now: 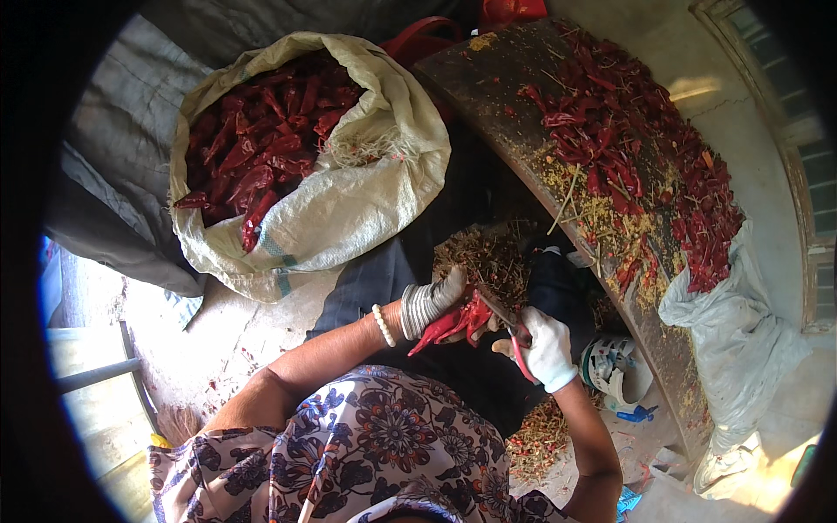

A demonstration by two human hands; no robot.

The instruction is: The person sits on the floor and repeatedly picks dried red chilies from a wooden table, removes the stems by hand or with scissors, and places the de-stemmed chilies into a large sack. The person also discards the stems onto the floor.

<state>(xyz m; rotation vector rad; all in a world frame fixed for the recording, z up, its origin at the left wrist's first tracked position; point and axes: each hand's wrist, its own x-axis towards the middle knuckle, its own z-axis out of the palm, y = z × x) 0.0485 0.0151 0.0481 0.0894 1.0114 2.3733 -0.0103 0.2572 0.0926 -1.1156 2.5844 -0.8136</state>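
Observation:
My left hand [437, 301], in a striped work glove, grips a few dried red chili peppers [451, 323] over my lap. In my white-gloved right hand [543, 343] is a pair of scissors [521, 356] with red handles. The scissor blades reach left to the upper end of the held peppers; whether they touch a stem I cannot tell. Beyond my hands, a heap of cut stems and scraps [487, 255] lies low between my legs. A woven white sack [340, 222] at the upper left, its mouth rolled open, holds many red chili peppers [261, 144].
To the right runs a dark board table [484, 85] strewn with red chilies [608, 124], stems and yellow seeds [595, 219]. A pale plastic bag [726, 353] hangs by its near end. Below stand a white bucket [631, 372] and more scraps [539, 435] on the floor.

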